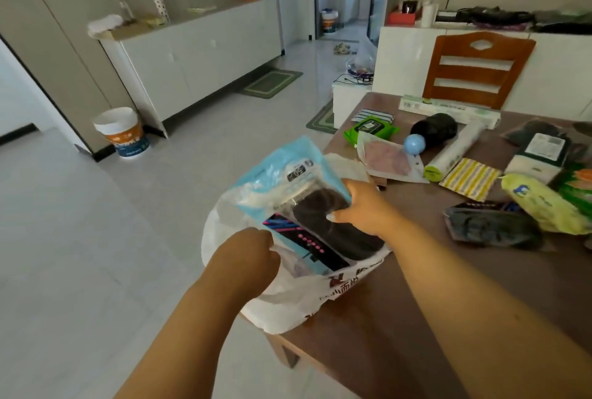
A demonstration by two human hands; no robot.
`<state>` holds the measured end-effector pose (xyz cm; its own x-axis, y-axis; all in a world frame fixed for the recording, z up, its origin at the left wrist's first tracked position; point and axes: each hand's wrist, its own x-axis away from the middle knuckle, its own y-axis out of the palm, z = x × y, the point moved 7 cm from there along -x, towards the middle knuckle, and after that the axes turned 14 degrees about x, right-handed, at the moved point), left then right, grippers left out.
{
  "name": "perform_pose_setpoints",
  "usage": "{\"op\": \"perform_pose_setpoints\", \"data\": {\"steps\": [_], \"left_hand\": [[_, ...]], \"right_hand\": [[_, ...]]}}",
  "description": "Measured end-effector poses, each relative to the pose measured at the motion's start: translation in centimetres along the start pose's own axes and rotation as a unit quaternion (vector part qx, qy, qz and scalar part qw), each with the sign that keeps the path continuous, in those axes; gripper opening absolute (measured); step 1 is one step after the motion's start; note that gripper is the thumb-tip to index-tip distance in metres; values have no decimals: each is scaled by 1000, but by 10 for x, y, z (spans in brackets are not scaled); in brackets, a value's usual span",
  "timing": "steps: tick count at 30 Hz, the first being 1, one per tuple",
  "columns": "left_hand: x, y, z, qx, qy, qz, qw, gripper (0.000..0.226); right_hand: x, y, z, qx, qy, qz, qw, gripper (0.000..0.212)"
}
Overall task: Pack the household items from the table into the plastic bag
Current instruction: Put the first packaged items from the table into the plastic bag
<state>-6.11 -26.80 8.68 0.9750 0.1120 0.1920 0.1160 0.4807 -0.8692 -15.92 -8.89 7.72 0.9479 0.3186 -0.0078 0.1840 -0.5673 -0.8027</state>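
A white plastic bag (288, 299) with red print hangs over the near left corner of the brown table (416, 296). My left hand (253, 254) grips the bag's rim and holds it open. My right hand (365, 209) grips a light blue packet (288, 181) with a clear window showing something black; its lower end is inside the bag's mouth. Household items lie further right on the table: a green wipes pack (370, 128), a pink packet (389, 160), a blue ball (414, 144), a white roll (455, 150), a striped yellow cloth (469, 178).
A dark packet (493, 225), a yellow-green pack (544, 203) and a long box (448, 109) also lie on the table. A wooden chair (477, 69) stands behind it. A bucket (123, 133) sits on the tiled floor at left, by a white cabinet (192, 56).
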Motion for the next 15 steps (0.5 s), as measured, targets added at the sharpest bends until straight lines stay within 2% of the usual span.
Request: {"op": "perform_pose_setpoints", "data": {"steps": [3,7,9,12,15], "left_hand": [[-1,-2,-2,9,20,23,999,35],[-4,20,-8,-67,10,-80,995,36],[-4,21,-10,-77,8,-91,993,32],[2,-3,-8,-65,29,-9,997,25],[11,-25,3,-30,65,60,996,24]], "right_hand": [[0,4,5,54,6,-50,997,56],[-1,7,2,89,10,-82,993,57],[0,4,1,106,16,-90,990,56],[-3,3,-1,172,22,-123,977,57],[-3,26,-14,259,-22,-207,943,65]]}}
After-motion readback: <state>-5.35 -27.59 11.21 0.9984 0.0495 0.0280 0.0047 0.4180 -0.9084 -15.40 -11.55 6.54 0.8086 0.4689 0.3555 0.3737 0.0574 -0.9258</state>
